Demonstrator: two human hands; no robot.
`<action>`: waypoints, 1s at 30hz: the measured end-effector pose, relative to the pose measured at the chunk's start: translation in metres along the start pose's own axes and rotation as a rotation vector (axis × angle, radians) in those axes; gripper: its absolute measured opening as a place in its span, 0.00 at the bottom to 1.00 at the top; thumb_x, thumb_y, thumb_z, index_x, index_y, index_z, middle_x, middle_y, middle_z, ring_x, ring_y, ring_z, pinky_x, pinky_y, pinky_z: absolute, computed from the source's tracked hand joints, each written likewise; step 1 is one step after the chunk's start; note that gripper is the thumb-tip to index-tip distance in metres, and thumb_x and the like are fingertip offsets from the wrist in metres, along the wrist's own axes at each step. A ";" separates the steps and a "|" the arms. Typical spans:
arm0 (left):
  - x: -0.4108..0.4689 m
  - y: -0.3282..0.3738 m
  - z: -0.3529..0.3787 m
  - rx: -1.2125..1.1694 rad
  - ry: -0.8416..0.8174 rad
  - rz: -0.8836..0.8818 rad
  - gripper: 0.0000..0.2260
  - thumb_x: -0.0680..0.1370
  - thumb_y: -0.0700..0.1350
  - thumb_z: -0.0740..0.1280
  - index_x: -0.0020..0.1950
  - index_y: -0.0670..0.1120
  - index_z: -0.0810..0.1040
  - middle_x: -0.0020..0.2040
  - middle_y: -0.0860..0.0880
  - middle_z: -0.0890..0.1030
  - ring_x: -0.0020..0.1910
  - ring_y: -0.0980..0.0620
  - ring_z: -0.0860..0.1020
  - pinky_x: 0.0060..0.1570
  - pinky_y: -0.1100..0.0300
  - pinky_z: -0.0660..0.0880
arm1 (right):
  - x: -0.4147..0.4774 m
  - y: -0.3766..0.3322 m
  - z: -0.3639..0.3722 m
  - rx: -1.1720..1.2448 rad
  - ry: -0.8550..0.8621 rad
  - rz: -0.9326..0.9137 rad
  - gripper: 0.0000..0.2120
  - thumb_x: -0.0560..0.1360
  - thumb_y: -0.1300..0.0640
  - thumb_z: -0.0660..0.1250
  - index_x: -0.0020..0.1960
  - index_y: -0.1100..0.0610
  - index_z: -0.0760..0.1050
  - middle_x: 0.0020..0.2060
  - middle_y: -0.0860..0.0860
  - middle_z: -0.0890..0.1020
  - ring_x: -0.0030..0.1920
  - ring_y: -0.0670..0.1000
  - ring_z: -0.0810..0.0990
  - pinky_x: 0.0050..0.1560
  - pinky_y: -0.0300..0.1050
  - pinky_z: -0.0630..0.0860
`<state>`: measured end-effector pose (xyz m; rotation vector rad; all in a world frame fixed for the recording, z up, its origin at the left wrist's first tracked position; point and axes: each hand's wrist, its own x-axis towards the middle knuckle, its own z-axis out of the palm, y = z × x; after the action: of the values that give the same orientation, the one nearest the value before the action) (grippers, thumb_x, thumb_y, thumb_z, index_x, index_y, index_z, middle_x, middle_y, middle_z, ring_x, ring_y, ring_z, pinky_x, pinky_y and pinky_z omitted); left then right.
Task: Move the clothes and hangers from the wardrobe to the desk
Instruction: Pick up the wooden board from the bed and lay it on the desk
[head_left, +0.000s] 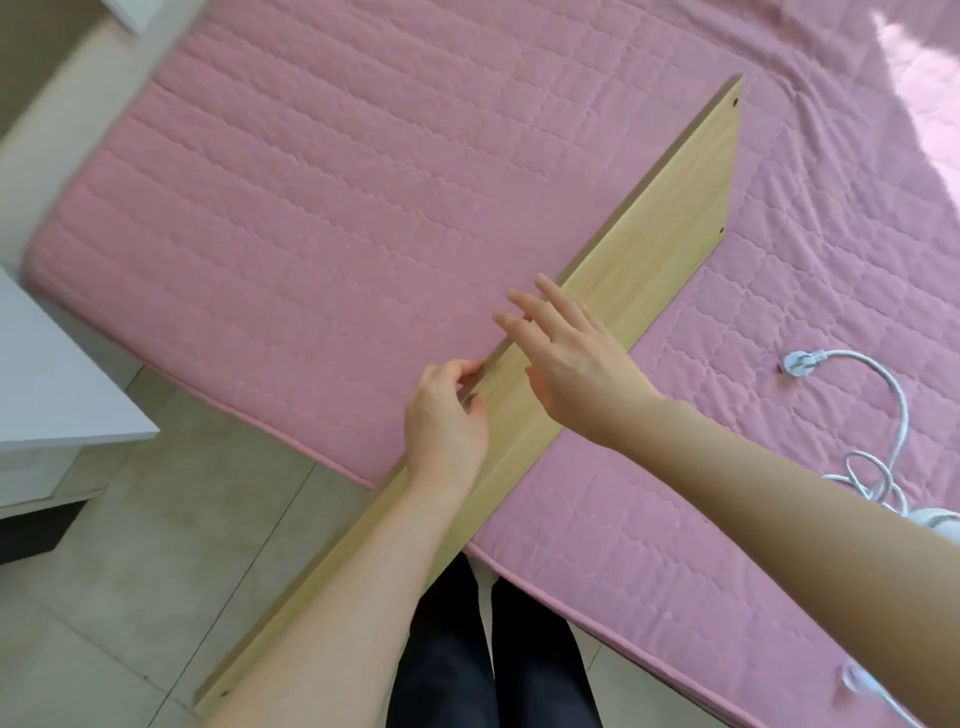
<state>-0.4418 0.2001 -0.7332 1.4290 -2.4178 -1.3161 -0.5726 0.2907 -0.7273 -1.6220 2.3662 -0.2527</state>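
A long light wooden board (670, 218) lies slantwise across the pink quilted mattress (322, 171), its near end sticking out over the floor. My left hand (447, 421) grips the board's left edge near its middle, fingers curled round it. My right hand (566, 358) hovers just above the board with fingers straight and spread; whether it touches the wood I cannot tell. No clothes, hangers, wardrobe or desk show in this view.
A white power cable with plug (852, 395) lies coiled on the mattress at the right. White furniture (57, 395) stands at the left over the tiled floor (171, 525). My dark trouser legs (493, 649) are at the mattress's near edge.
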 end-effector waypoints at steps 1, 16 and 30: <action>-0.009 0.002 0.002 -0.006 0.004 0.015 0.16 0.74 0.33 0.65 0.59 0.48 0.79 0.54 0.51 0.77 0.52 0.54 0.76 0.53 0.64 0.70 | 0.000 0.001 0.000 -0.034 -0.016 -0.060 0.24 0.71 0.67 0.65 0.67 0.60 0.71 0.66 0.59 0.72 0.73 0.63 0.62 0.71 0.62 0.61; -0.078 0.004 -0.002 0.247 -0.078 0.036 0.11 0.80 0.45 0.63 0.62 0.49 0.76 0.53 0.50 0.80 0.51 0.46 0.78 0.47 0.52 0.74 | -0.038 0.000 -0.021 -0.351 -0.141 -0.241 0.14 0.68 0.69 0.68 0.49 0.54 0.76 0.38 0.51 0.77 0.42 0.57 0.75 0.65 0.68 0.65; -0.157 0.038 -0.090 0.531 0.128 0.318 0.10 0.71 0.44 0.74 0.52 0.50 0.81 0.39 0.55 0.80 0.37 0.52 0.78 0.38 0.57 0.72 | -0.091 -0.054 -0.096 -0.105 0.003 -0.269 0.12 0.72 0.62 0.71 0.51 0.49 0.76 0.39 0.46 0.75 0.38 0.52 0.71 0.40 0.46 0.72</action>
<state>-0.3404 0.2663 -0.5935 1.0838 -2.8724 -0.5219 -0.5230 0.3556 -0.6094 -1.9911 2.1925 -0.1846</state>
